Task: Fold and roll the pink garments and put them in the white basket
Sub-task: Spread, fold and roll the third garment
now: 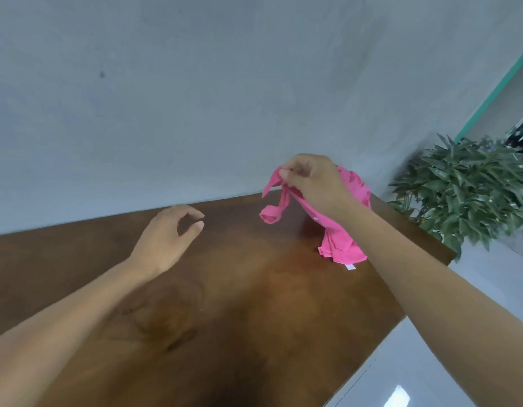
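A bright pink garment [342, 242] hangs crumpled above the far right part of the brown wooden table [239, 304], its lower end with a white tag touching the tabletop. My right hand [313, 183] pinches its upper edge between thumb and fingers and lifts it. My left hand [169, 233] hovers over the table to the left, fingers loosely curled, holding nothing, a short way from the garment's dangling sleeve. No white basket is in view.
A grey wall [195, 98] rises right behind the table's far edge. A leafy green plant [471, 189] stands off the table's right end. Pale floor [401, 362] shows beyond the table's right edge.
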